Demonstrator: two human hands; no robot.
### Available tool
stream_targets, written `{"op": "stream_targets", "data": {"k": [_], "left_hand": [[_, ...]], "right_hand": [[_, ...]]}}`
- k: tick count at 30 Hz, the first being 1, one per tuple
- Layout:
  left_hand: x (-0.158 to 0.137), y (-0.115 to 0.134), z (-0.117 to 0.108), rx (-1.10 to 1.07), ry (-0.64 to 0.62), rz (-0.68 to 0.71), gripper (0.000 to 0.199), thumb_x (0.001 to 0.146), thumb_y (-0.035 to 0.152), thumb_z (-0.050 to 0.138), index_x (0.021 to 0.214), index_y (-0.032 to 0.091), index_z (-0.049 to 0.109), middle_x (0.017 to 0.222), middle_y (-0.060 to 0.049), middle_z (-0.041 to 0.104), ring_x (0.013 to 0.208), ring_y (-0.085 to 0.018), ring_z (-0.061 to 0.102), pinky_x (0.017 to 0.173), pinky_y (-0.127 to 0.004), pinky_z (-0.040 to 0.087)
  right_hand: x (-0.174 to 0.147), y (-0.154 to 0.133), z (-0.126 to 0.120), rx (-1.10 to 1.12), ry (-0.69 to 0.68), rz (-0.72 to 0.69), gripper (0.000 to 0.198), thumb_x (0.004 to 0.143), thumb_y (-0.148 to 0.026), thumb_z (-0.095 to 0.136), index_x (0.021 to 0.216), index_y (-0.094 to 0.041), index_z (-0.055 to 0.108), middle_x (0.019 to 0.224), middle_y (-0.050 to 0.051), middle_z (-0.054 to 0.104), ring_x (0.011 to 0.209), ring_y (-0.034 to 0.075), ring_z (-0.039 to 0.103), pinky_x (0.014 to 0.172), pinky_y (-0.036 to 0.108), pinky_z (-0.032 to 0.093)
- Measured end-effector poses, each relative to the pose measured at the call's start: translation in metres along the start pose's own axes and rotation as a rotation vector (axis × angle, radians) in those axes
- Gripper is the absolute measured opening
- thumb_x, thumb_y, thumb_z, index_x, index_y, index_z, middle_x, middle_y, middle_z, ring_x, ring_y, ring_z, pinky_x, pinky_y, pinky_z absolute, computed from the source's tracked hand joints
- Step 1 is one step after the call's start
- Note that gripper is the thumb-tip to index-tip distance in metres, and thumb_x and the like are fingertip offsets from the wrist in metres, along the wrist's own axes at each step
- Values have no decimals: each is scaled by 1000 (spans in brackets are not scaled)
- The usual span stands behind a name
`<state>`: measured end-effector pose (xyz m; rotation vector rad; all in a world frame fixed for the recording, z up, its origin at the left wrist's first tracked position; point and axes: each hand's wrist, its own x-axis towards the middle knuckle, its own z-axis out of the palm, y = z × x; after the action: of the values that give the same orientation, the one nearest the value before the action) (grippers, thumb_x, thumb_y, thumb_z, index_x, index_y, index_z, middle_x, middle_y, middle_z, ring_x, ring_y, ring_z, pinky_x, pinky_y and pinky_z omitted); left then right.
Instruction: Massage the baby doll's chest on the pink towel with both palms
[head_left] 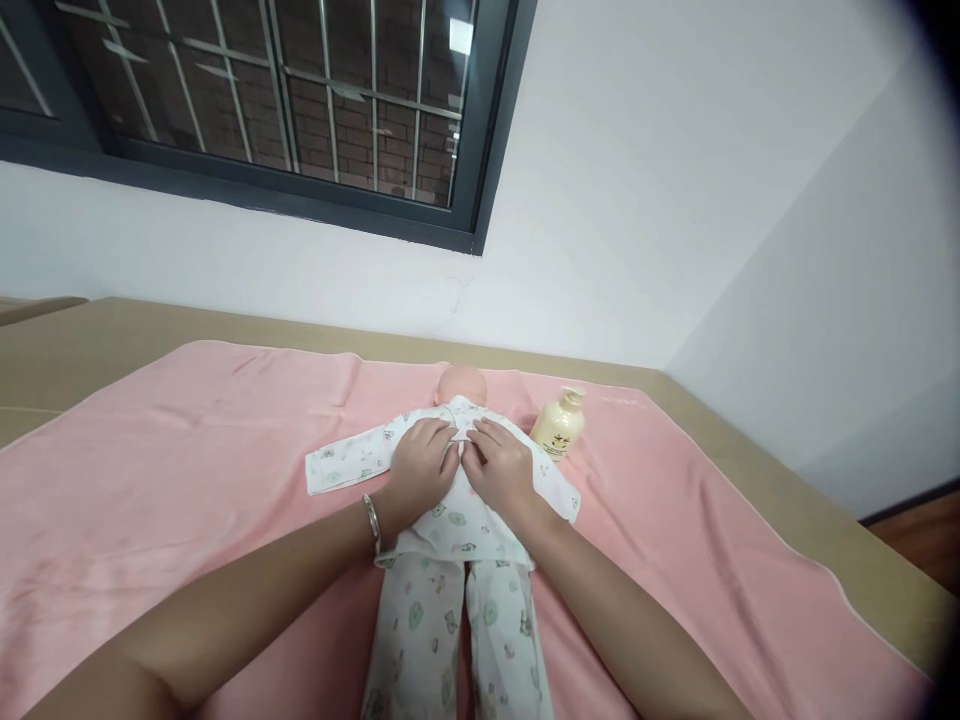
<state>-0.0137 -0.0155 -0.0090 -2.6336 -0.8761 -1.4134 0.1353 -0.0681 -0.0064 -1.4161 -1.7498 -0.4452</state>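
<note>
The left grip (421, 465) and right grip (502, 468) seem to pinch the printed shirt (459, 525) directly beneath them, fingers obscuring exactly where, and uneven tugging could skew it on the doll (462, 384), whose head lies just beyond.

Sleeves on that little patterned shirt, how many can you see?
2. On the shirt, the left sleeve stretches out beyond the left hand; the right sleeve slants out past the right hand, near the yellow bottle. Hands partly cover both.
</note>
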Motion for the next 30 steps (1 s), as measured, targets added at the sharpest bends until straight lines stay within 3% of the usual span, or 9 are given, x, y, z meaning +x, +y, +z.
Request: {"op": "stream_targets", "data": {"k": [2,4,7,10,14,22,30], "left_hand": [[-3,3,-2,6,29,-28,21,91,22,47,104,19,63,100,-9,65,97,-23,58,86,-40,51],[-4,4,-2,26,25,-69,23,92,25,47,106,19,64,103,-9,65,99,-24,58,87,-40,51],[-4,0,3,63,-36,-136,32,94,30,44,118,17,61,122,-13,61,117,-28,54,100,-47,46],[-2,-6,11,52,-144,-190,43,95,36,40,131,15,52,142,-16,48,135,-32,40,110,-54,35],[0,-10,16,-11,-230,-235,51,96,42,37,140,16,43,152,-15,36,142,-33,28,115,-57,25],[0,-11,14,-46,-239,-227,50,96,41,36,141,18,43,148,-12,43,141,-30,31,116,-54,24],[0,-11,13,-36,-229,-223,49,96,39,36,139,16,44,147,-14,44,140,-30,32,116,-55,26]], "right_hand": [[-3,-4,-1,-5,46,55,24,89,-23,48,96,-22,71,104,5,72,107,20,63,98,34,47],[-3,-7,-3,-27,7,143,27,89,-28,50,105,-21,70,111,6,70,111,21,61,99,35,46],[3,-6,-5,-46,-175,247,44,90,-33,48,130,-15,57,136,11,56,130,27,47,110,44,36],[10,0,-5,-9,-352,261,55,93,-35,42,143,-11,41,151,15,36,142,31,28,115,51,24],[11,6,-3,38,-419,260,57,95,-36,39,147,-13,34,156,14,26,146,31,17,116,54,19],[14,2,-6,-3,-414,259,55,93,-34,41,144,-12,40,149,15,38,142,31,27,115,51,21],[12,2,-3,13,-379,250,54,93,-35,42,142,-12,42,148,15,41,141,30,30,116,52,20]]}}
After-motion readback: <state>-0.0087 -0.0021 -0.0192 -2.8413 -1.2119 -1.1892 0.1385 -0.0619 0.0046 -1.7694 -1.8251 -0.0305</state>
